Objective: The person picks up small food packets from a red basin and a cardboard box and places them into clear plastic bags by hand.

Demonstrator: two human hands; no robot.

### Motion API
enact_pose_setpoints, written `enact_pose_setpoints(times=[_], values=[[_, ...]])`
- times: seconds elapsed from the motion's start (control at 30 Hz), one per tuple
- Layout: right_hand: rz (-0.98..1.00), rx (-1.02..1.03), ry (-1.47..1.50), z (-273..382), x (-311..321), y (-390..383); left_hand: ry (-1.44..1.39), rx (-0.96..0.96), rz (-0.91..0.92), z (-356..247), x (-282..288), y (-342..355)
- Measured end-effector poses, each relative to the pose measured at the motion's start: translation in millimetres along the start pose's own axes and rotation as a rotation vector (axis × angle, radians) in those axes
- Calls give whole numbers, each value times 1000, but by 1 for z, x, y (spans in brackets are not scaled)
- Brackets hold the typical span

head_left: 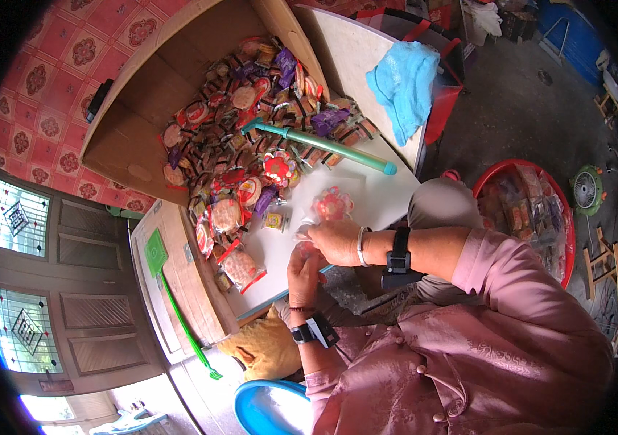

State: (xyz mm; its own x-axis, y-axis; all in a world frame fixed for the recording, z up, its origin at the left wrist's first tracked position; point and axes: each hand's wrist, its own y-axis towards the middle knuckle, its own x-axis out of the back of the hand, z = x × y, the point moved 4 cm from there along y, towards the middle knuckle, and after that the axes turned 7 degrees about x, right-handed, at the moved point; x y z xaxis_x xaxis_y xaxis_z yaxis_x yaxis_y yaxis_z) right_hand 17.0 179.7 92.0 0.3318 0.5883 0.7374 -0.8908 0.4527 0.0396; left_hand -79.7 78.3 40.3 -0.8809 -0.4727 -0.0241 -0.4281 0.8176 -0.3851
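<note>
My right hand [331,243] and my left hand [302,272] are closed together on a small clear plastic packet [305,234] at the front edge of the white board [363,192]. Just above them lies a red flower-shaped item in clear wrapping [333,204]. A heap of wrapped snacks [244,98] in red, purple and clear packets spills from a large open cardboard box [135,109] onto the board. A small yellow packet [275,221] and a clear red-edged pack [240,267] lie left of my hands. A green tube-like tool [331,145] lies across the heap and board.
A light-blue cloth [403,87] hangs over an upright panel at the back right. At right stand a red tub [566,261] of packs and a green fan [586,188]. A green fly swatter [155,254] lies on a wooden board at left, with a blue basin [254,399] below.
</note>
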Motion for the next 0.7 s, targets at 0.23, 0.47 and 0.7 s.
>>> enact_pose_setpoints(times=[0.23, 0.47, 0.7], values=[[-80, 105, -2, 0, -2, 0, 105, 89, -72, 6, -14, 5], [-12, 79, -96, -3, -8, 0, 365, 89, -156, 4, -7, 5], [81, 66, -127, -6, -11, -3, 102, -170, -498, 14, 15, 7]])
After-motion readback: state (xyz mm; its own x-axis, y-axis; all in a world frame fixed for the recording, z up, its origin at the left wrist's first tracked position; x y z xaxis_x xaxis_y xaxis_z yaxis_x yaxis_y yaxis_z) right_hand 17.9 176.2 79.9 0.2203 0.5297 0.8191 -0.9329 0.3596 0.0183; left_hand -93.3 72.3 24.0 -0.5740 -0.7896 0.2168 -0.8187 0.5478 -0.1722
